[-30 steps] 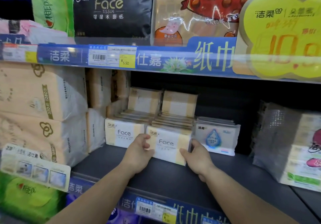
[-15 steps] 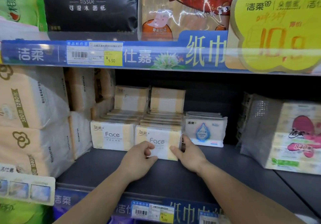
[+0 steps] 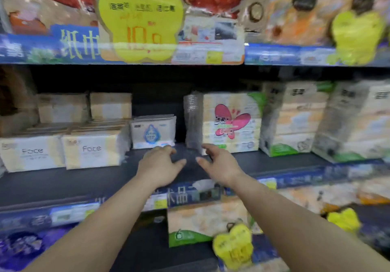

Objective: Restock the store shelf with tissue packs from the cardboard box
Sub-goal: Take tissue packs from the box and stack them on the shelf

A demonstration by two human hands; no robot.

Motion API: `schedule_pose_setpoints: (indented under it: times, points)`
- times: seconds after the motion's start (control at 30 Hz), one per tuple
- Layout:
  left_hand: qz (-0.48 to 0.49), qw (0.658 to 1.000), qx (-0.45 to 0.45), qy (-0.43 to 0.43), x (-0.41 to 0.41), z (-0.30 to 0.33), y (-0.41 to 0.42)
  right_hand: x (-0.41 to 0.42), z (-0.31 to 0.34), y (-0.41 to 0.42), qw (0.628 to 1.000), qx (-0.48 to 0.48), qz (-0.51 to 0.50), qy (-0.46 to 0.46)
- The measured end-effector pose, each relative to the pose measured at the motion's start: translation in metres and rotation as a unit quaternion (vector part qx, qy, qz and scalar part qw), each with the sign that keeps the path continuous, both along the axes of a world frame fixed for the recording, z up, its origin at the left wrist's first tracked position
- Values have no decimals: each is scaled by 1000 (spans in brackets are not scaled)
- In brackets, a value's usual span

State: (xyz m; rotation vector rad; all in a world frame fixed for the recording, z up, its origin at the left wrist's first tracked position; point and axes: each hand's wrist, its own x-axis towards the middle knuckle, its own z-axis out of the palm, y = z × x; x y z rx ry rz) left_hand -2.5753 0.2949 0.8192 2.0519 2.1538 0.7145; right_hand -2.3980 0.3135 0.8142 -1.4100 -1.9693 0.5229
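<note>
My left hand and right hand hover loose and empty over bare dark shelf, fingers relaxed, near each other but apart. The open gap runs back between the blue-drop tissue pack and the butterfly bundle. Far left — two Face tissue packs side by side at the front, two plain packs standing behind.

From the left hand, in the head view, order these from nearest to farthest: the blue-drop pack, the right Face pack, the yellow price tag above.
1. Blue-drop pack, just behind the left hand.
2. Right Face pack, to its left.
3. Yellow price tag, on the upper shelf edge.
</note>
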Motion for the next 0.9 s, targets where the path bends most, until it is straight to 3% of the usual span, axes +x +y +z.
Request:
schedule_pose_setpoints:
  times: [0.2,0.3,0.63,0.9]
  points:
    - [-127,986,-52,95,244,-16,-36,242,-26,-73,966,-13,-143,-214]
    - [-192,974,-57,103,358,-33,-56,349,-44,-119,943,-43,-212,-253]
    - [-398,904,-117,101,640,-83,-91,607,-89,-229,875,-144,-412,-210]
    - [-462,864,-174,95,794,-149,-27,763,-127,-212,831,-210,-498,-133]
